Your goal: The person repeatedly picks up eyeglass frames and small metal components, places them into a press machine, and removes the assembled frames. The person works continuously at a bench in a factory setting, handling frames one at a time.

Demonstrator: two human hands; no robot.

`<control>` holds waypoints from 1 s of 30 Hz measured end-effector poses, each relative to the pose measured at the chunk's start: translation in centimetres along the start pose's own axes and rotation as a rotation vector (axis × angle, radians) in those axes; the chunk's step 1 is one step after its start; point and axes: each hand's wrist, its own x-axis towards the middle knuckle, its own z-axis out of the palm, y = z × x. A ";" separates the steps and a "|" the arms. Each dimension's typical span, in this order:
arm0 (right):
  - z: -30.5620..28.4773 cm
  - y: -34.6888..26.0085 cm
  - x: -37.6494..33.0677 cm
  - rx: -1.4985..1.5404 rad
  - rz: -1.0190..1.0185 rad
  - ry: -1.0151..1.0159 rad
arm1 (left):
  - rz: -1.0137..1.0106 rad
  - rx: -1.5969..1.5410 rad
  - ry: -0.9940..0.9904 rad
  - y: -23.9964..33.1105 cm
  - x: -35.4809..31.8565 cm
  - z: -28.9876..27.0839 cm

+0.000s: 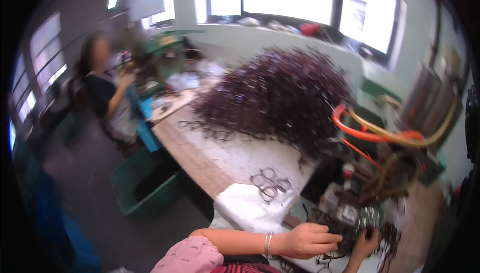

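one counter [192, 157], pale top, brown strip along its left edge. item: large heap of dark looped frames [275, 93], tangled, spread over the middle of the counter toward the far edge by the windows. item: small group of loose looped frames [270, 182], lying apart from the heap, nearer the near edge, just beyond a crumpled white sheet [245, 205]. item: bench machine [345, 213], dark and metallic, at the near right corner; blurred. item: left hand [307, 240], bangles [268, 244] at the wrist, fingers bent and drawn close together, tips at the near side of the machine; cannot tell whether they pinch anything. item: right hand [367, 243], just beside the machine, fingers curled at a dark part; grip too blurred to tell. item: orange hose [367, 136], looped above the right side of the counter. item: green bin [157, 198], on the floor beside the left edge. item: another person [107, 93], standing past the far left corner, hands raised.
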 end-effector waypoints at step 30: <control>0.1 -5.3 3.7 -0.433 -0.390 -0.236 | -0.137 0.050 -0.309 -0.7 -0.6 0.9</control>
